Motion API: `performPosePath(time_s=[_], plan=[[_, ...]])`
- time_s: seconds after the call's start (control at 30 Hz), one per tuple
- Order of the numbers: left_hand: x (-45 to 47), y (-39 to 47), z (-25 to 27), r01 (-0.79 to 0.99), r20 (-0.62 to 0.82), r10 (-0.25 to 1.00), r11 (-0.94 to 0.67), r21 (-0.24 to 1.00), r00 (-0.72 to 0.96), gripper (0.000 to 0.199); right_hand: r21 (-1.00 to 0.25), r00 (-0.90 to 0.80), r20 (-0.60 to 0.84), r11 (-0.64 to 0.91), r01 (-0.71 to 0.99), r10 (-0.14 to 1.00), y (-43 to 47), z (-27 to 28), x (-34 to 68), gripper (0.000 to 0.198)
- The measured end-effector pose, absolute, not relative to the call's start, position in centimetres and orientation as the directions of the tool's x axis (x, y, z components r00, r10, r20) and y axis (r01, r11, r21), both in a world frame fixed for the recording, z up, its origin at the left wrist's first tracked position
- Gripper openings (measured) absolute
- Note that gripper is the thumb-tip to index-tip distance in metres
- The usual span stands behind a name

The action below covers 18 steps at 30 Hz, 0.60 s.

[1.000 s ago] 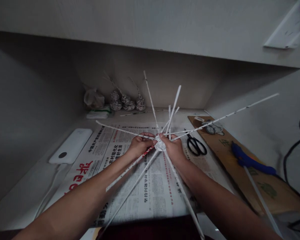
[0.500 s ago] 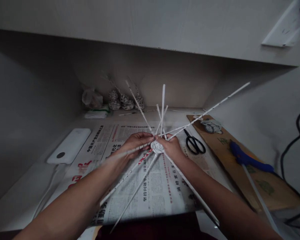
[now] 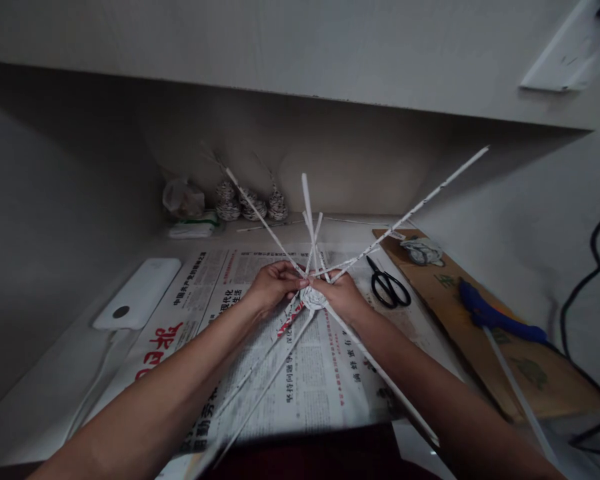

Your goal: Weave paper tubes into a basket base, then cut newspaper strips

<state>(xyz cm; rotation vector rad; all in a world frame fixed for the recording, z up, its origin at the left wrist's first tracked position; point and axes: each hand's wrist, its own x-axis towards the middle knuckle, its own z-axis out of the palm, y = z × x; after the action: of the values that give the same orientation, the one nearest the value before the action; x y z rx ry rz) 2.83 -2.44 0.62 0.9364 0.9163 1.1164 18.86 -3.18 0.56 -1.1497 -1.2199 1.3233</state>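
Note:
A small round woven piece [image 3: 313, 299] of rolled newspaper sits between my hands, with several long paper rods fanning out from it. My right hand [image 3: 344, 295] is closed round its right side, thumb on top, next to a long rod [image 3: 420, 203] slanting up to the right. At the left edge, the fingers of my left hand [image 3: 276, 288] pinch a paper rod close to the weave. Another rod [image 3: 260, 217] leans up to the left past those fingers. My fingertips partly hide where the rods cross.
Newspaper [image 3: 310, 393] covers the table. Black scissors [image 3: 390, 290] lie to the right, beside cardboard [image 3: 445, 313] bearing a blue glue gun [image 3: 500, 320]. A white power bank [image 3: 139, 293] rests at left. Small woven gourd shapes [image 3: 253, 205] stand at the back, near a plastic bag [image 3: 183, 197].
The upright rods have tilted to the left as the woven piece turned and tipped slightly. A blurred rod that crossed my left wrist has swung down. Both hands stay at the weave.

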Motion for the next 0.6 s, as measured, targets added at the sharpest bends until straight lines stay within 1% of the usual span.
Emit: performPosePath(time_s=[0.1,0.17,0.23,0.3,0.4,0.6], plan=[[2.86,-2.44,0.92,-0.322,-0.136,0.975,0.187,0.928,0.174,0.055,-0.986,-0.124,-0.034,-0.053,-0.156,0.992,-3.14,0.96,18.93,0.023],[2.83,-2.37,0.95,-0.332,-0.158,0.974,0.205,0.921,0.164,0.055,-0.98,-0.106,-0.025,-0.045,-0.193,0.994,-3.15,1.22,18.96,0.022],[2.78,-2.3,0.83,-0.331,-0.186,0.972,0.224,0.917,0.142,0.053,-0.986,-0.08,-0.016,-0.029,-0.164,0.997,-3.21,1.4,19.0,0.022],[2.75,-2.29,0.68,-0.309,-0.205,0.971,0.233,0.922,0.121,0.051,-0.996,-0.072,0.001,-0.005,-0.09,0.997,-3.28,1.46,19.07,0.023],[2.74,-2.42,0.6,-0.261,-0.2,0.974,0.222,0.939,0.111,0.046,-0.999,-0.083,0.031,0.03,-0.015,0.996,-3.31,1.35,19.21,0.021],[2.98,-2.61,0.81,-0.25,-0.199,0.976,0.216,0.944,0.09,0.045,-0.998,-0.088,0.061,0.061,0.0,0.994,-3.19,0.82,18.97,0.019]])
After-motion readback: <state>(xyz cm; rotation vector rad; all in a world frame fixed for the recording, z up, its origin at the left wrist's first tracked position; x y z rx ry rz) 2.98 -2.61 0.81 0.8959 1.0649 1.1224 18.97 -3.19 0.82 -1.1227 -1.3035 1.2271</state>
